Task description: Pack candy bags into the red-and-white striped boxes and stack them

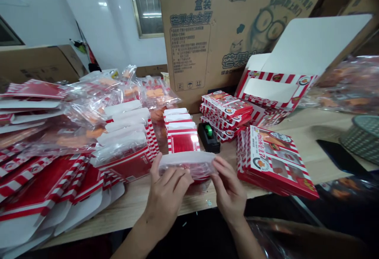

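Note:
My left hand (166,194) and my right hand (229,190) both grip a small red-and-white carton (189,163) with a clear plastic bag of snacks in it, at the table's front edge. Fingers of both hands curl over its top and sides. Just behind it stands a row of upright filled cartons (181,132). A black tape dispenser with green tape (209,136) sits right of that row.
Flat unfolded cartons (44,196) and clear bags of orange snacks (89,113) cover the left. Closed boxes are stacked (226,113) and lean (274,160) on the right. A big brown shipping carton (225,30) stands behind. A dark phone (337,154) and a basket (365,136) lie far right.

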Demonstrator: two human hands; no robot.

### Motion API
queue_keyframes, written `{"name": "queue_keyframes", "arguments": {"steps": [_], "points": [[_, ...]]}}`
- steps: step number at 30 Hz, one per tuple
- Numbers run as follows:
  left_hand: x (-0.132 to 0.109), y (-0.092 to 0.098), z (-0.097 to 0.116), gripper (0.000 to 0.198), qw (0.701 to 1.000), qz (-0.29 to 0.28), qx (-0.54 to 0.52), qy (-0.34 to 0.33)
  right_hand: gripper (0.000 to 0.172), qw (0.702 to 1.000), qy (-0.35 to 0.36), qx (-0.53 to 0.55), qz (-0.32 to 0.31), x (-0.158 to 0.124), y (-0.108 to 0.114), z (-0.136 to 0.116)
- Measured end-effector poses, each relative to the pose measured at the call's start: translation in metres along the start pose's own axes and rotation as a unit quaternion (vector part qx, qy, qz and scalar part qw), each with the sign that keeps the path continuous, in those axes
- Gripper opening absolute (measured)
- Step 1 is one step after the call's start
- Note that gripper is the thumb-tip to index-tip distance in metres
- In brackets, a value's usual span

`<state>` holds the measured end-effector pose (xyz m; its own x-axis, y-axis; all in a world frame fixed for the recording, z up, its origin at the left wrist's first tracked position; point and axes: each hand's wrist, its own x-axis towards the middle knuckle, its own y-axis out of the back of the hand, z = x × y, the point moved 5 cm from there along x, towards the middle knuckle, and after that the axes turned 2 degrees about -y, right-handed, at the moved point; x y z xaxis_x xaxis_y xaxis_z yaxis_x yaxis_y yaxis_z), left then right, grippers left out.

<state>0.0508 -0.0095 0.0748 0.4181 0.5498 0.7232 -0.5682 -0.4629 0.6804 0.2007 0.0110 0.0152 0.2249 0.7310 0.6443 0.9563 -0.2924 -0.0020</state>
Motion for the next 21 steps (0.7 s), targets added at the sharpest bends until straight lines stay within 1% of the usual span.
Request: {"name": "queue_keyframes", "arguments": {"steps": [2,3,4,5,6,7,8,9,10,11,12,13,14,15,16,17,19,21], "points": [[-0.008,0.001,-0.001,0.01,0.999,0.033,-0.012,0.01,0.03,0.999,0.019,-0.034,-0.028,0.005,0.001,-0.004],[-0.014,0.002,-0.004,0.011,0.998,0.064,-0.018,0.022,0.025,0.998,0.015,-0.038,-0.039,0.008,0.001,-0.005],[-0.022,0.004,-0.009,0.012,0.992,0.114,-0.032,0.048,0.022,0.998,0.004,-0.035,-0.053,0.011,0.001,-0.006],[-0.031,0.007,-0.017,0.014,0.98,0.168,-0.06,0.092,0.021,0.997,-0.012,-0.028,-0.071,0.013,-0.001,-0.005],[-0.04,0.007,-0.027,0.018,0.961,0.211,-0.104,0.149,0.021,0.996,-0.029,-0.018,-0.087,0.015,-0.002,-0.005],[-0.048,0.005,-0.039,0.023,0.936,0.23,-0.161,0.213,0.021,0.994,-0.044,-0.004,-0.098,0.016,-0.004,-0.004],[-0.054,-0.001,-0.05,0.027,0.908,0.22,-0.227,0.276,0.022,0.993,-0.059,0.016,-0.103,0.016,-0.006,-0.003],[-0.057,-0.009,-0.059,0.03,0.878,0.184,-0.294,0.329,0.028,0.991,-0.077,0.04,-0.101,0.017,-0.007,-0.002],[-0.058,-0.017,-0.065,0.033,0.849,0.129,-0.359,0.365,0.037,0.988,-0.096,0.067,-0.097,0.017,-0.008,0.0],[-0.057,-0.024,-0.068,0.037,0.82,0.074,-0.418,0.384,0.046,0.984,-0.116,0.091,-0.096,0.017,-0.01,0.002],[-0.055,-0.028,-0.07,0.042,0.788,0.034,-0.473,0.392,0.051,0.98,-0.133,0.106,-0.102,0.017,-0.012,0.004],[-0.053,-0.03,-0.072,0.048,0.758,0.007,-0.523,0.39,0.051,0.977,-0.144,0.113,-0.113,0.017,-0.015,0.006],[-0.051,-0.031,-0.072,0.054,0.731,-0.008,-0.567,0.379,0.044,0.975,-0.146,0.114,-0.12,0.018,-0.016,0.006],[-0.049,-0.031,-0.073,0.059,0.708,-0.017,-0.605,0.365,0.034,0.976,-0.139,0.114,-0.123,0.018,-0.018,0.006],[-0.047,-0.03,-0.074,0.06,0.687,-0.02,-0.635,0.352,0.024,0.977,-0.131,0.118,-0.121,0.019,-0.018,0.006],[-0.046,-0.028,-0.075,0.057,0.671,-0.021,-0.66,0.337,0.018,0.977,-0.123,0.129,-0.115,0.02,-0.017,0.006],[-0.041,-0.025,-0.076,0.044,0.651,-0.039,-0.692,0.31,0.016,0.975,-0.114,0.16,-0.105,0.02,-0.016,0.005],[-0.033,-0.02,-0.074,0.035,0.652,-0.09,-0.698,0.282,0.014,0.972,-0.117,0.172,-0.109,0.019,-0.015,0.002]]}}
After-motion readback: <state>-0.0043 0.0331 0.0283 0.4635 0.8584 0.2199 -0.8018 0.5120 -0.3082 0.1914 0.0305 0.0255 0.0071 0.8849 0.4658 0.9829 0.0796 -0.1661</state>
